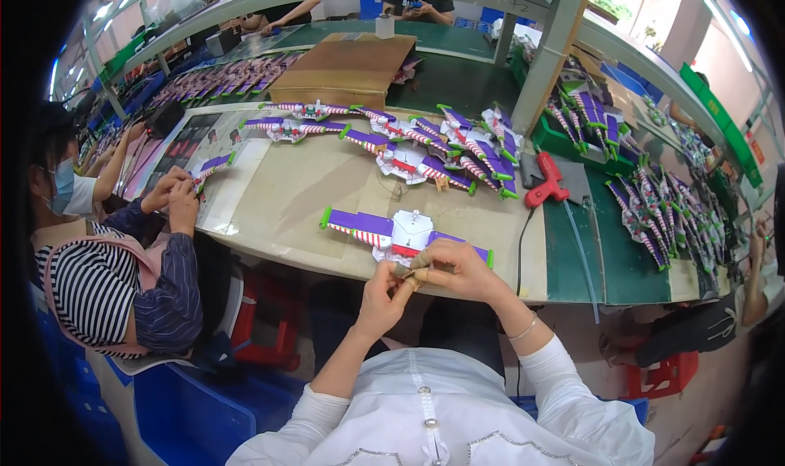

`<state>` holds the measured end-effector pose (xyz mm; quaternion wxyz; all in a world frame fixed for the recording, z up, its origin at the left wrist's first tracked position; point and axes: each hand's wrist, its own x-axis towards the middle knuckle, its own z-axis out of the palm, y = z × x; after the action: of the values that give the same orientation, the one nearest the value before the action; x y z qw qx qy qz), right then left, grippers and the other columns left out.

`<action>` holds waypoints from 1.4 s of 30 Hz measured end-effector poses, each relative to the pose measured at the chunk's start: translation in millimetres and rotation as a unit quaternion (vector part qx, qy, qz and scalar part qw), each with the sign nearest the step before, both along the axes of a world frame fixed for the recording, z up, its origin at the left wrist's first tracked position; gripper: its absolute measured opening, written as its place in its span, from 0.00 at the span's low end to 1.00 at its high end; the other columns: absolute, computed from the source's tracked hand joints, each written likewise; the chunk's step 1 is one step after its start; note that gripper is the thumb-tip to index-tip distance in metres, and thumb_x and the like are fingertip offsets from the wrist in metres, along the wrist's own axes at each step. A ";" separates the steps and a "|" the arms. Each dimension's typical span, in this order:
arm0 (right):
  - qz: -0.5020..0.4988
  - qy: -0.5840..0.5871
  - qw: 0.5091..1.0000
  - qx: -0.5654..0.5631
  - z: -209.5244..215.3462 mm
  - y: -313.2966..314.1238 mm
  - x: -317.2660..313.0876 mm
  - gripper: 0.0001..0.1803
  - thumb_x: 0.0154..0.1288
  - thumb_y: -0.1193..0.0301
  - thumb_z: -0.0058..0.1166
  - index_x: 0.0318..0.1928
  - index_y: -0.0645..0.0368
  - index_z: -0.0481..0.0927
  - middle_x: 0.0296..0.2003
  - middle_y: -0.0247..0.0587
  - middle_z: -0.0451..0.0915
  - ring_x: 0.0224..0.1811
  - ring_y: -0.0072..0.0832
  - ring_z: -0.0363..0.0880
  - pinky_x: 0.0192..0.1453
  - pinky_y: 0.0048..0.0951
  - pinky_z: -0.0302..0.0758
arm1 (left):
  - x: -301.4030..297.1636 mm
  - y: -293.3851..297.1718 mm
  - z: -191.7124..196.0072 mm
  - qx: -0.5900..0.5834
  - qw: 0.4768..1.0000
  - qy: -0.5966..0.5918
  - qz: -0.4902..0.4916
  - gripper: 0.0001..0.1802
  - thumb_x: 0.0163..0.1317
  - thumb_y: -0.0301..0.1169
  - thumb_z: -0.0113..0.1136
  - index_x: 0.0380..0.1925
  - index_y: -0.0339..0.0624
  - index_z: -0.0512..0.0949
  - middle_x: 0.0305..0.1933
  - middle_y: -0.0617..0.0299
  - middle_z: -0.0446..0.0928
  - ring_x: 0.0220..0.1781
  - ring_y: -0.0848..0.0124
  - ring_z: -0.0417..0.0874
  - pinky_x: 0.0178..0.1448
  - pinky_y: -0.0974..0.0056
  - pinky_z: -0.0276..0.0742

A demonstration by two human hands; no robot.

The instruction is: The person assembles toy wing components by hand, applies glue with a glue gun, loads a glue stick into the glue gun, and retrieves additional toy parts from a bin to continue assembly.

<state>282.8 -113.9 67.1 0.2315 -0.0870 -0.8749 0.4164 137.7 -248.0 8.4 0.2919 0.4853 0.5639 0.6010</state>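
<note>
Hands meet at the near edge of the surface (pixel 311 196): we note the left hand (pixel 383 296) and right hand (pixel 462 271) both pinched shut on the lower middle of a toy wing set (pixel 406 235), which lies flat there. We judge it light, stiff moulded plastic with thin striped tips likely to snap; best held by the white centre body. More wing sets (pixel 425 151) lie beyond, a red glue gun (pixel 546 184) to the right.

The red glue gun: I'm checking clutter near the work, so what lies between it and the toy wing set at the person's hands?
In the head view, only bare tan tabletop and the black cord lie between the red glue gun and the toy wing set.
</note>
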 end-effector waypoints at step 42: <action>-0.208 -0.103 0.924 0.303 10.4 -32.4 -47.3 0.09 0.40 0.76 0.60 0.27 0.63 0.78 0.27 0.45 0.75 0.38 0.41 0.75 0.40 0.38 0.75 | 0.8 9.6 -5.7 0.177 0.917 0.282 0.221 0.10 0.45 0.18 0.67 0.27 0.39 0.76 0.39 0.60 0.83 0.44 0.60 0.80 0.50 0.58 0.71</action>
<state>235.5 -146.3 77.5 0.2370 -0.2349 -0.9406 0.0624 138.5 -238.4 2.8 -0.1102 0.5415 0.6000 0.5785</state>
